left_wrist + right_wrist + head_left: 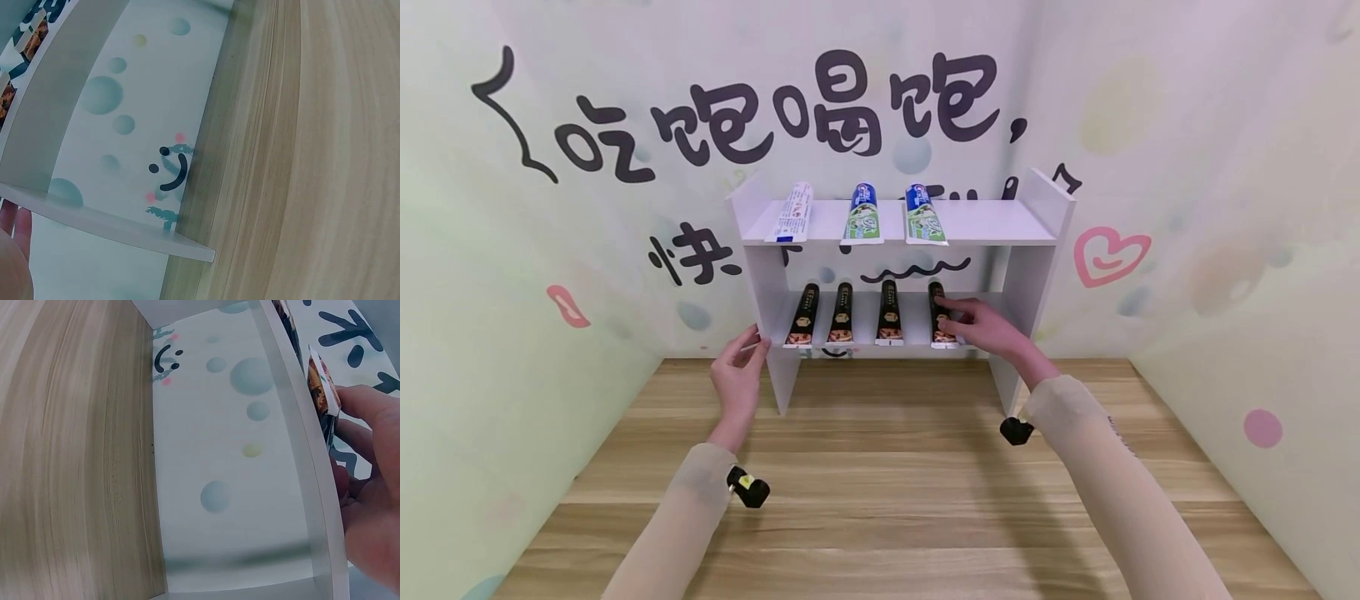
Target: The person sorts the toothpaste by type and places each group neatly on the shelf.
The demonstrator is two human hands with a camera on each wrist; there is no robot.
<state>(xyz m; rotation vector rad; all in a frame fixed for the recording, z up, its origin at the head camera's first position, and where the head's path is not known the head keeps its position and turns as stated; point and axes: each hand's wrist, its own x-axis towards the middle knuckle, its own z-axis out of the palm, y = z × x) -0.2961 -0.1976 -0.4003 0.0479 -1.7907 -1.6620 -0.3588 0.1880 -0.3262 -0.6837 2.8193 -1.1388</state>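
A white two-tier shelf (895, 243) stands against the wall. My right hand (988, 327) reaches in from the right and pinches the rightmost black toothpaste tube (937, 317) on the lower tier. In the right wrist view, thumb and fingers sit at that tube's crimped end (323, 387), right over the shelf's front edge. On the same tier to its left lie three more black toothpaste tubes (889, 312), crimped ends forward. At the shelf's left side panel (767, 292), my left hand (739, 375) touches the outer face with its fingertips; the left wrist view shows fingers (22, 228) behind that panel.
The upper tier carries two blue-and-green toothpaste tubes (861, 215) and a white tube (793, 212) at its left. Below is a wood-grain tabletop (880, 500). Printed walls (1210, 208) close in the back and both sides.
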